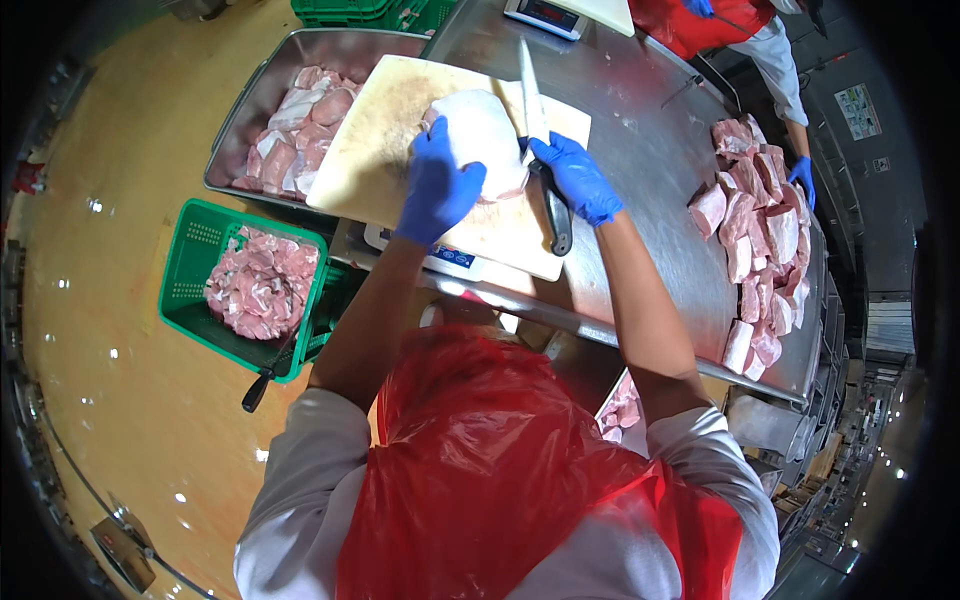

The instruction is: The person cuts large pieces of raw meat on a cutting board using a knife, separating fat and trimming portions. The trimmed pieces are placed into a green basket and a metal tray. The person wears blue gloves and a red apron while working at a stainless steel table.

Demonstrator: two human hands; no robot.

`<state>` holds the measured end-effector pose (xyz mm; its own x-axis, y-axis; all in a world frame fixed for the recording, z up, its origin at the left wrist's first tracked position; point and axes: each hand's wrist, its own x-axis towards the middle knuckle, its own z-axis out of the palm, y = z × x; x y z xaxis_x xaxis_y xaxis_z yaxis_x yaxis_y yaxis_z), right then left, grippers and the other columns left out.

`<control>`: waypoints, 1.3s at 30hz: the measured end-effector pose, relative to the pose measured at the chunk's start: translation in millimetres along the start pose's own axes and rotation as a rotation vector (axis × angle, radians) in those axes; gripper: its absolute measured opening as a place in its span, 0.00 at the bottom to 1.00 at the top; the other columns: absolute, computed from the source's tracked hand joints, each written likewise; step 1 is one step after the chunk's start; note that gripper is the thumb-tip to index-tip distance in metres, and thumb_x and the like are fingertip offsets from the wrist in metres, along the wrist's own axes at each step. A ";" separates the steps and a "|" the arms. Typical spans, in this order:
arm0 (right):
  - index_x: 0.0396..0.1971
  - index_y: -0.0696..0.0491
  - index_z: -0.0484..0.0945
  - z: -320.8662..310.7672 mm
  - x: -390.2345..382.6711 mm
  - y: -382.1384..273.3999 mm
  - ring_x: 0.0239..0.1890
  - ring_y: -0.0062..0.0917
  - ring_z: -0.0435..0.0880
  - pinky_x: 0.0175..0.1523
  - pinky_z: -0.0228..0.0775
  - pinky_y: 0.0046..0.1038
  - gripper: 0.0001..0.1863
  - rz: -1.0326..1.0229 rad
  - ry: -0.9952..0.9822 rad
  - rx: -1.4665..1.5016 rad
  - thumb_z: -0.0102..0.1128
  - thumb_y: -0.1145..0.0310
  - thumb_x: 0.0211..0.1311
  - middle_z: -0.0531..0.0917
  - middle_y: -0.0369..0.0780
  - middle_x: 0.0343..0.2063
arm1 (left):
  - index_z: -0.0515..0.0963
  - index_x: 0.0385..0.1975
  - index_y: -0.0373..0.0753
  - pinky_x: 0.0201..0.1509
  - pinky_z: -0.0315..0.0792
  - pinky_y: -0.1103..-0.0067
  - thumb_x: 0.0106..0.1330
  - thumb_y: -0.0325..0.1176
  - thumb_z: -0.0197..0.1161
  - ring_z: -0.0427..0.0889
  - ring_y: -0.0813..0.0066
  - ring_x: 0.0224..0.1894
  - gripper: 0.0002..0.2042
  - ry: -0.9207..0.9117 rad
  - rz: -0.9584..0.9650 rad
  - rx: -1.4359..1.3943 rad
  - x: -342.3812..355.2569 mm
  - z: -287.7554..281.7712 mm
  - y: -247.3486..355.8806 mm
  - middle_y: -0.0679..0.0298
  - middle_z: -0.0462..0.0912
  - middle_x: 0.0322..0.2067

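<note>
A large slab of meat [478, 130] with a pale fat layer on top lies on the white cutting board [375, 130]. My left hand [437, 185], in a blue glove, grips its near left edge, thumb apart from the fingers. My right hand [580, 178], also blue-gloved, is closed on a knife [557, 215] at the slab's right side. The black handle points toward me, and the long blade points away over the board. Part of the grip is hidden by the fingers.
A metal tub [225, 150] of meat chunks adjoins the board's left. Below it stands a green basket [180, 290] of trimmings with a black-handled tool [257, 390]. Cut meat blocks [765, 230] line the steel table's [640, 170] right side, near a co-worker's gloved hand [803, 180]. Scales [545, 18] sit farther back.
</note>
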<state>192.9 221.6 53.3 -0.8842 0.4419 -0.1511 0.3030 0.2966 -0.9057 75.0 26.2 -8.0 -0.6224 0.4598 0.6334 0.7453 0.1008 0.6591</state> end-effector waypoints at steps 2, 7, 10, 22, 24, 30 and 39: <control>0.42 0.61 0.81 17.6 -16.7 -16.8 0.36 0.21 0.75 0.47 0.70 0.27 0.18 0.019 0.045 0.019 0.56 0.58 0.74 0.82 0.36 0.32 | 0.67 0.66 0.33 0.62 0.72 0.67 0.55 0.32 0.70 0.77 0.54 0.56 0.35 -0.055 -0.119 0.172 20.5 16.9 -10.7 0.47 0.75 0.56; 0.40 0.59 0.80 35.3 -62.5 -2.1 0.33 0.18 0.79 0.44 0.74 0.26 0.16 0.056 -0.132 0.065 0.53 0.61 0.76 0.83 0.36 0.30 | 0.76 0.56 0.33 0.62 0.72 0.71 0.55 0.23 0.61 0.79 0.61 0.56 0.25 -0.357 -0.211 -0.303 70.5 -37.5 -44.5 0.50 0.78 0.52; 0.36 0.59 0.77 42.0 -80.0 -15.4 0.26 0.30 0.82 0.36 0.75 0.34 0.16 0.077 -0.027 -0.072 0.52 0.60 0.76 0.82 0.43 0.25 | 0.80 0.44 0.35 0.53 0.76 0.71 0.52 0.26 0.67 0.82 0.64 0.46 0.17 -0.115 -0.227 -0.052 26.1 -46.1 -23.4 0.54 0.81 0.43; 0.39 0.58 0.72 94.2 -50.9 -53.8 0.33 0.53 0.83 0.39 0.74 0.51 0.11 -0.310 -0.020 -0.738 0.52 0.64 0.71 0.83 0.55 0.29 | 0.74 0.33 0.35 0.39 0.78 0.75 0.52 0.27 0.71 0.83 0.73 0.31 0.13 0.251 -0.650 -0.163 -31.2 -44.9 26.0 0.62 0.81 0.28; 0.40 0.58 0.71 86.4 -75.0 -26.0 0.31 0.54 0.82 0.37 0.73 0.51 0.11 -0.277 -0.033 -0.781 0.53 0.64 0.71 0.82 0.56 0.28 | 0.74 0.33 0.35 0.39 0.78 0.74 0.53 0.26 0.71 0.83 0.72 0.31 0.12 0.322 -0.686 -0.161 -39.9 -57.5 27.5 0.62 0.81 0.28; 0.38 0.55 0.69 0.7 -161.1 -23.6 0.27 0.53 0.82 0.30 0.74 0.49 0.07 -0.116 -0.235 -1.109 0.53 0.68 0.71 0.81 0.53 0.25 | 0.75 0.38 0.34 0.38 0.78 0.72 0.57 0.31 0.72 0.83 0.67 0.30 0.15 0.332 -0.664 -0.011 -48.1 -79.8 21.5 0.58 0.82 0.30; 0.39 0.59 0.69 39.6 -108.8 -63.4 0.30 0.53 0.82 0.33 0.73 0.48 0.10 -0.416 0.028 -0.866 0.55 0.68 0.69 0.80 0.56 0.26 | 0.75 0.41 0.32 0.38 0.78 0.71 0.53 0.27 0.72 0.86 0.61 0.30 0.17 0.275 -0.681 -0.157 -22.6 -33.3 18.4 0.52 0.84 0.29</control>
<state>255.8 121.2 111.5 -0.9748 0.1770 0.1355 0.1345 0.9518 -0.2758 94.7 -11.7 3.3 -0.9864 0.1013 0.1298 0.1439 0.1472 0.9786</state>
